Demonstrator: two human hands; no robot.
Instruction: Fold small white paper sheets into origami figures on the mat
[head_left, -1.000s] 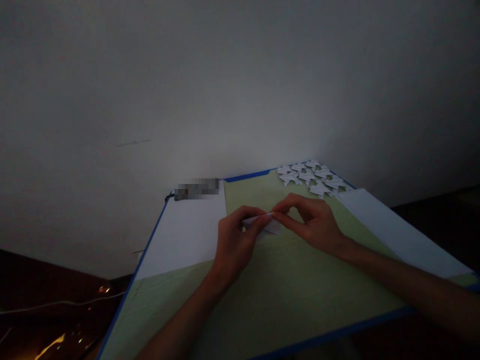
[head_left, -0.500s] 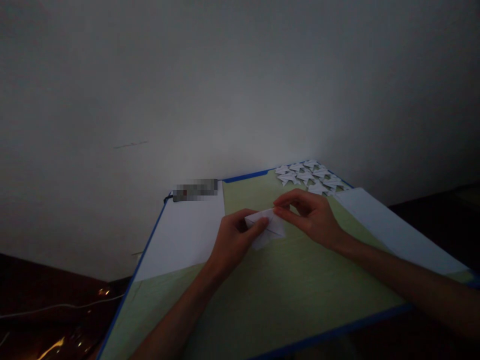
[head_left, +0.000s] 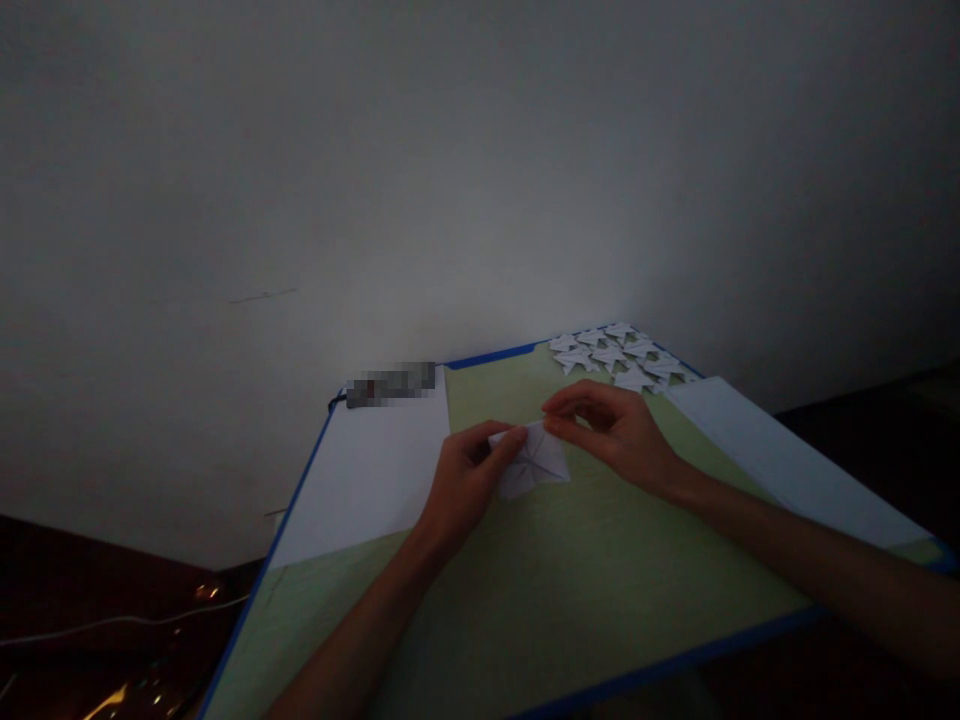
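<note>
Over the middle of the table is a small folded white paper (head_left: 541, 458), creased with lines that cross near its centre. My left hand (head_left: 469, 475) grips its left side, the thumb lying on top and the fingers behind. At the upper right corner, the thumb and forefinger of my right hand (head_left: 611, 430) pinch the paper's edge. Beyond my right hand, several folded white paper figures (head_left: 611, 358) with pointed ends lie close together at the table's far right corner.
The greenish table (head_left: 600, 570) has a blue edge and stands against a grey wall (head_left: 480, 180). A white sheet (head_left: 360, 480) covers its left part, with a blurred-out object (head_left: 390, 385) at the far edge. Another white sheet (head_left: 780, 460) lies along the right. A white cable (head_left: 127, 620) runs at lower left.
My left thumb has shifted up towards the paper's top edge, baring more of the crossing creases. My right hand stays at the upper right corner, barely moved.
</note>
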